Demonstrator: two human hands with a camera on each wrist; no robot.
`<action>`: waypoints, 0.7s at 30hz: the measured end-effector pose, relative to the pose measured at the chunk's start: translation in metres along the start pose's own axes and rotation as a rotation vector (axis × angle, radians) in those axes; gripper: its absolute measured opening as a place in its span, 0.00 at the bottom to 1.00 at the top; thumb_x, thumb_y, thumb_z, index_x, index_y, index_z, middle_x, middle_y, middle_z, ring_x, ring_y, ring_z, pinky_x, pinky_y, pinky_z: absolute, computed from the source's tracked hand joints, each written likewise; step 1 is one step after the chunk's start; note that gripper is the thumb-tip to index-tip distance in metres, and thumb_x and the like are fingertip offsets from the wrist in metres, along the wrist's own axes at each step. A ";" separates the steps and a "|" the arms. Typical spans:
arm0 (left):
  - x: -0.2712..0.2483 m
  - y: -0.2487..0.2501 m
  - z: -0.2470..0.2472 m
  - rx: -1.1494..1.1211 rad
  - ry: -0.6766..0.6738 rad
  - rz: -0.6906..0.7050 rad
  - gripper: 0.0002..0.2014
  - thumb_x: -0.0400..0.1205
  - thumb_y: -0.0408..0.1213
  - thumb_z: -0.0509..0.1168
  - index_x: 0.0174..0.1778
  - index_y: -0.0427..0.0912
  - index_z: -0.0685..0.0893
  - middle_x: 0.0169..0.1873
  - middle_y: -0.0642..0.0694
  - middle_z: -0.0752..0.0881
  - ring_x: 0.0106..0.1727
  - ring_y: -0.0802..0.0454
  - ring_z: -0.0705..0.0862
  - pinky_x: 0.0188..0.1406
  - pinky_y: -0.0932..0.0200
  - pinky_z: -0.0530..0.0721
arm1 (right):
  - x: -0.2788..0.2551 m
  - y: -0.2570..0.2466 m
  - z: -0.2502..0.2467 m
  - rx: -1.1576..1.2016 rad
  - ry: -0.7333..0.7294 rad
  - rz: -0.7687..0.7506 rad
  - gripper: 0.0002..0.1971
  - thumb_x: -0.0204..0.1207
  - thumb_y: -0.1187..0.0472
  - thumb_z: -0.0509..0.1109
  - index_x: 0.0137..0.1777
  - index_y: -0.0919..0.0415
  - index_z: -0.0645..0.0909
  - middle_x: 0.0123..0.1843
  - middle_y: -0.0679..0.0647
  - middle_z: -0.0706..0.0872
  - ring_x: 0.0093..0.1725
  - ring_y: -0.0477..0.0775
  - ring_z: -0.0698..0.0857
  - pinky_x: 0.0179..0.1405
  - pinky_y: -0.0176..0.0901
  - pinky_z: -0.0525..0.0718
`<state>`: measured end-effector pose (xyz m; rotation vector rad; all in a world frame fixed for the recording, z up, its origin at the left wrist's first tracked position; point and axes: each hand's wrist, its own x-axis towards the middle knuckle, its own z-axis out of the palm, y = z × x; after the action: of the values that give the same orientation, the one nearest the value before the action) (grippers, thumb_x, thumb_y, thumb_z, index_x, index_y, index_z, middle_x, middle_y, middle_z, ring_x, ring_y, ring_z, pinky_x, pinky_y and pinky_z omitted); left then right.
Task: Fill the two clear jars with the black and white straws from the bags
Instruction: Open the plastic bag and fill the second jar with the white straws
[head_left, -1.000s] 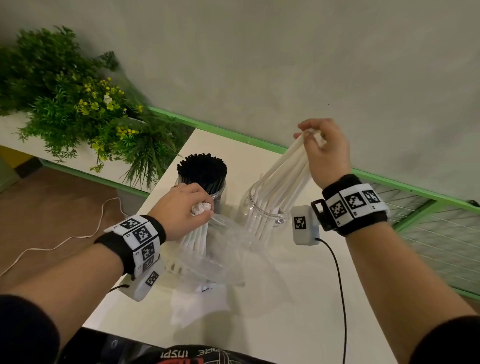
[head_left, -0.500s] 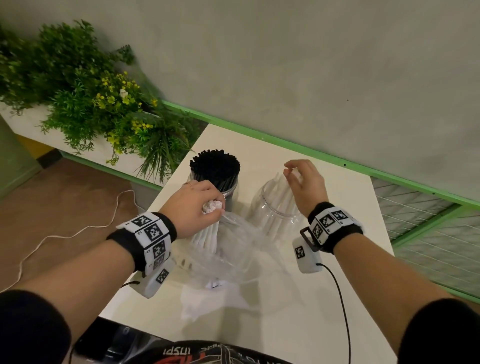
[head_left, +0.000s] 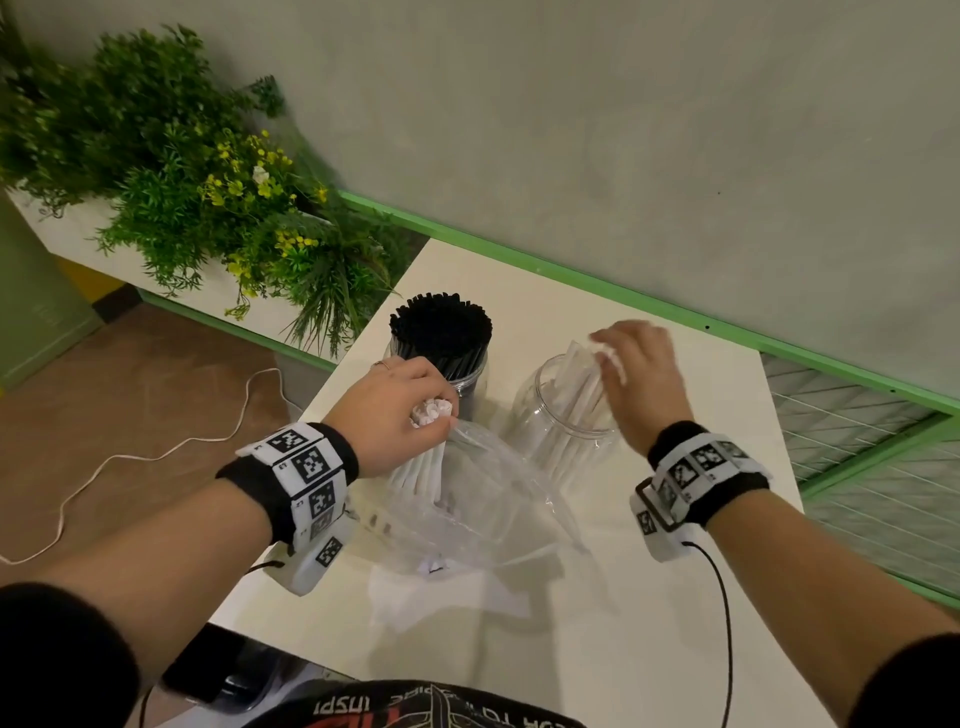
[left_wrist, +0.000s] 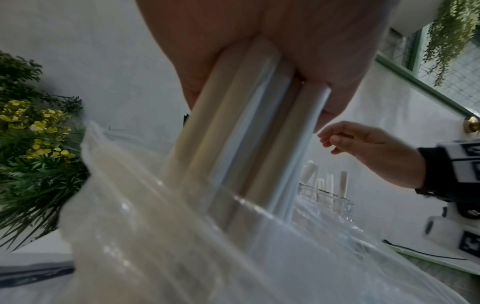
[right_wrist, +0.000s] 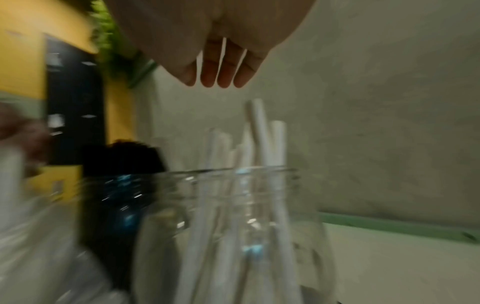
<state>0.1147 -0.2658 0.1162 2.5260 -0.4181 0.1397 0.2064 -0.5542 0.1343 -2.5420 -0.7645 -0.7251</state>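
Two clear jars stand on the white table (head_left: 675, 597). The left jar (head_left: 470, 387) is packed with black straws (head_left: 441, 327). The right jar (head_left: 563, 415) (right_wrist: 233, 216) holds several white straws (head_left: 582, 384) (right_wrist: 262, 135) leaning in it. My left hand (head_left: 410, 410) grips a bundle of white straws (head_left: 423, 457) (left_wrist: 241, 127) that stands in a clear plastic bag (head_left: 493, 499) (left_wrist: 155, 236). My right hand (head_left: 631, 364) (right_wrist: 221, 70) hovers just above the right jar with relaxed fingers, holding nothing.
A planter of green plants with yellow flowers (head_left: 208, 208) sits left of the table. A green-trimmed wall (head_left: 571, 130) runs behind it, and a wire grille (head_left: 857, 457) lies to the right. A white cable (head_left: 156, 457) trails on the brown floor.
My right hand lowered a bunch of white straws into the right jar, let them go, and now lifts off with its fingers spread. The left hand kept its grip on the bundle.
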 end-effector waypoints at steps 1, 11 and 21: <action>0.000 0.000 0.000 -0.001 0.002 0.001 0.08 0.75 0.57 0.54 0.43 0.66 0.77 0.48 0.62 0.78 0.54 0.54 0.75 0.56 0.61 0.65 | -0.002 -0.009 0.004 0.003 -0.071 -0.098 0.12 0.81 0.62 0.64 0.60 0.65 0.82 0.56 0.61 0.82 0.56 0.61 0.76 0.59 0.50 0.74; -0.001 -0.002 0.000 0.001 0.016 0.006 0.06 0.76 0.56 0.56 0.43 0.66 0.77 0.48 0.62 0.78 0.53 0.55 0.76 0.58 0.59 0.68 | 0.045 -0.010 0.023 -0.066 -0.089 0.109 0.13 0.77 0.71 0.67 0.61 0.64 0.83 0.57 0.63 0.82 0.57 0.66 0.78 0.58 0.58 0.77; -0.002 -0.002 -0.002 -0.007 0.021 0.005 0.06 0.75 0.57 0.56 0.42 0.67 0.76 0.48 0.62 0.78 0.52 0.56 0.75 0.54 0.63 0.63 | -0.011 -0.008 0.017 -0.294 -0.340 0.031 0.21 0.82 0.50 0.63 0.74 0.50 0.73 0.78 0.53 0.70 0.79 0.62 0.63 0.76 0.61 0.59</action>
<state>0.1139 -0.2624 0.1161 2.5142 -0.4164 0.1665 0.2000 -0.5439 0.1167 -2.9864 -0.7676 -0.4235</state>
